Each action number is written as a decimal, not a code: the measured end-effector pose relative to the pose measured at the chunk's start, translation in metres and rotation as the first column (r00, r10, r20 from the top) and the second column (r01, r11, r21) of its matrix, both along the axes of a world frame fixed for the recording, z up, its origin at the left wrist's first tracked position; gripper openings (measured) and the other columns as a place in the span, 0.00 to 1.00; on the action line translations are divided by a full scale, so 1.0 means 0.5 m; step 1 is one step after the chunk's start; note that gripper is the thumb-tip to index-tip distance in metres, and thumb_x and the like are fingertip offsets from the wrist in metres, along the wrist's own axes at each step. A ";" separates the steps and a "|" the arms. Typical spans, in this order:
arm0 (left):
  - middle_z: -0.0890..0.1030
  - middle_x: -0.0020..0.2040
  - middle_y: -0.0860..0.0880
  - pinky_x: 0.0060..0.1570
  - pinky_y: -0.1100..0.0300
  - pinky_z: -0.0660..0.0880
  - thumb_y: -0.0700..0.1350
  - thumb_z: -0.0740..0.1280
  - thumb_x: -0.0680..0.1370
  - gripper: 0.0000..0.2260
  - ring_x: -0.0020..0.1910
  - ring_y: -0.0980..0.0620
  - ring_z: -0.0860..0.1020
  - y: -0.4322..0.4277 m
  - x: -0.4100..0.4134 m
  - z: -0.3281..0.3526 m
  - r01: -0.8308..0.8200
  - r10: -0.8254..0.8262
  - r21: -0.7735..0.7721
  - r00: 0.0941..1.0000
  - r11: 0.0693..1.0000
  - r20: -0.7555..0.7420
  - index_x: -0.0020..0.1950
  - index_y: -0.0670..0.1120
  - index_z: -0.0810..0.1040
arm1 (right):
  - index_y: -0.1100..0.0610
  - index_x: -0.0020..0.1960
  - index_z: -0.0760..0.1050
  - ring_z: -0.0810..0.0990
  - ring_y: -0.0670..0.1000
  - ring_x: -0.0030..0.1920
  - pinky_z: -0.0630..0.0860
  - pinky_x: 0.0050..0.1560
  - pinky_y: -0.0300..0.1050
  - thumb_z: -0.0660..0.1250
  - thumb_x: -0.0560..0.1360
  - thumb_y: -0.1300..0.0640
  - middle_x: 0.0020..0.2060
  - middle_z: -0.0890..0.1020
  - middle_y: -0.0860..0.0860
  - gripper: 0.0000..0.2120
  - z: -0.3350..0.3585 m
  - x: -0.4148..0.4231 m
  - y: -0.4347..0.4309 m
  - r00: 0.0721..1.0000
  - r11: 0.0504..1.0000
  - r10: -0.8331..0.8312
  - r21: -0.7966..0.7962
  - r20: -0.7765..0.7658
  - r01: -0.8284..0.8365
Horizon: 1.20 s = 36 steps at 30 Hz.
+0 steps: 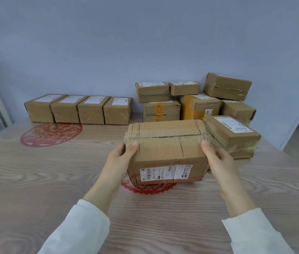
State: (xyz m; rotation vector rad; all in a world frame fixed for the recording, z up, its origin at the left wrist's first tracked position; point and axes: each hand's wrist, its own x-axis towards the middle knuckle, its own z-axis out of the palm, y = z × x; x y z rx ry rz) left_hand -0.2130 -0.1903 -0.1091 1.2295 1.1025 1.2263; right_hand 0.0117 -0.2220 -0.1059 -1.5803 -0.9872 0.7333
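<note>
On a wood-grain table (pixel 35 171) before a grey wall, the left hand (pixel 121 156) and right hand (pixel 218 158) grip a taped cardboard parcel (pixel 167 151) by its sides, near a pile of parcels (pixel 200 105) at far right.

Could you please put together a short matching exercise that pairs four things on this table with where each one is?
Things
1. held box
2. row of four boxes
3. left paper-cut
4. tilted box

Places
A. on top of the pile, far right
B. flat on the table, in front of the row
C. between the left hand and the right hand
D. side by side along the wall

Pairs: 1-C, 2-D, 3-B, 4-A
</note>
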 end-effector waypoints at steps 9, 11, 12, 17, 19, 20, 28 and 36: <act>0.80 0.56 0.54 0.55 0.61 0.72 0.55 0.63 0.76 0.14 0.54 0.57 0.78 0.074 -0.008 -0.011 0.031 -0.033 -0.072 0.999 0.997 -0.017 0.60 0.52 0.75 | 0.51 0.66 0.71 0.74 0.50 0.62 0.68 0.67 0.56 0.66 0.69 0.35 0.61 0.76 0.47 0.31 -0.007 0.047 0.074 0.994 0.987 0.103 -0.125 -0.023 -0.105; 0.78 0.60 0.56 0.65 0.56 0.68 0.61 0.65 0.71 0.26 0.59 0.57 0.76 0.096 -0.015 -0.018 0.044 -0.043 -0.112 0.999 0.993 0.010 0.67 0.54 0.72 | 0.46 0.69 0.69 0.71 0.48 0.65 0.65 0.70 0.56 0.67 0.61 0.29 0.65 0.74 0.43 0.41 -0.002 0.055 0.090 0.990 0.987 0.129 -0.086 -0.059 -0.133; 0.78 0.62 0.56 0.67 0.55 0.67 0.63 0.68 0.68 0.32 0.61 0.57 0.76 0.105 -0.017 -0.023 0.063 -0.060 -0.135 0.998 0.989 0.021 0.69 0.54 0.71 | 0.45 0.70 0.69 0.71 0.46 0.66 0.64 0.70 0.55 0.68 0.56 0.26 0.65 0.74 0.42 0.46 -0.004 0.054 0.100 0.986 0.987 0.141 -0.058 -0.094 -0.147; 0.84 0.54 0.52 0.58 0.54 0.71 0.54 0.71 0.69 0.18 0.55 0.57 0.81 0.128 -0.017 -0.042 0.093 -0.054 -0.251 0.986 0.963 0.161 0.58 0.54 0.80 | 0.50 0.60 0.79 0.78 0.45 0.60 0.67 0.67 0.53 0.68 0.63 0.37 0.55 0.82 0.42 0.29 -0.034 0.042 0.131 0.926 0.987 0.143 -0.017 -0.348 -0.159; 0.84 0.52 0.53 0.51 0.56 0.72 0.52 0.68 0.68 0.12 0.52 0.56 0.82 0.125 -0.011 -0.032 0.088 -0.038 -0.285 0.983 0.955 0.178 0.51 0.56 0.83 | 0.51 0.62 0.77 0.79 0.45 0.59 0.67 0.67 0.53 0.70 0.60 0.36 0.56 0.82 0.44 0.34 -0.031 0.037 0.124 0.915 0.987 0.134 -0.034 -0.379 -0.158; 0.84 0.52 0.53 0.49 0.56 0.73 0.49 0.68 0.68 0.12 0.52 0.55 0.82 0.125 -0.010 -0.021 0.089 -0.033 -0.323 0.984 0.942 0.175 0.51 0.56 0.83 | 0.51 0.64 0.76 0.78 0.45 0.60 0.67 0.67 0.53 0.71 0.57 0.33 0.57 0.82 0.44 0.39 -0.021 0.036 0.119 0.917 0.985 0.114 -0.075 -0.382 -0.154; 0.78 0.64 0.49 0.48 0.58 0.73 0.45 0.65 0.73 0.21 0.56 0.53 0.77 0.128 0.000 0.062 0.028 0.014 -0.572 0.997 0.820 0.069 0.67 0.52 0.72 | 0.47 0.71 0.68 0.71 0.43 0.65 0.65 0.70 0.45 0.61 0.77 0.46 0.65 0.74 0.41 0.24 0.060 0.017 0.096 0.959 0.936 0.088 -0.308 -0.269 -0.172; 0.70 0.67 0.49 0.40 0.72 0.60 0.45 0.55 0.83 0.20 0.61 0.52 0.68 0.099 0.030 0.175 -0.066 -0.103 -0.645 0.970 0.761 -0.221 0.75 0.51 0.62 | 0.52 0.76 0.60 0.66 0.49 0.71 0.62 0.72 0.48 0.57 0.82 0.54 0.70 0.69 0.48 0.23 0.099 0.008 0.106 0.982 0.863 0.144 -0.470 -0.123 -0.186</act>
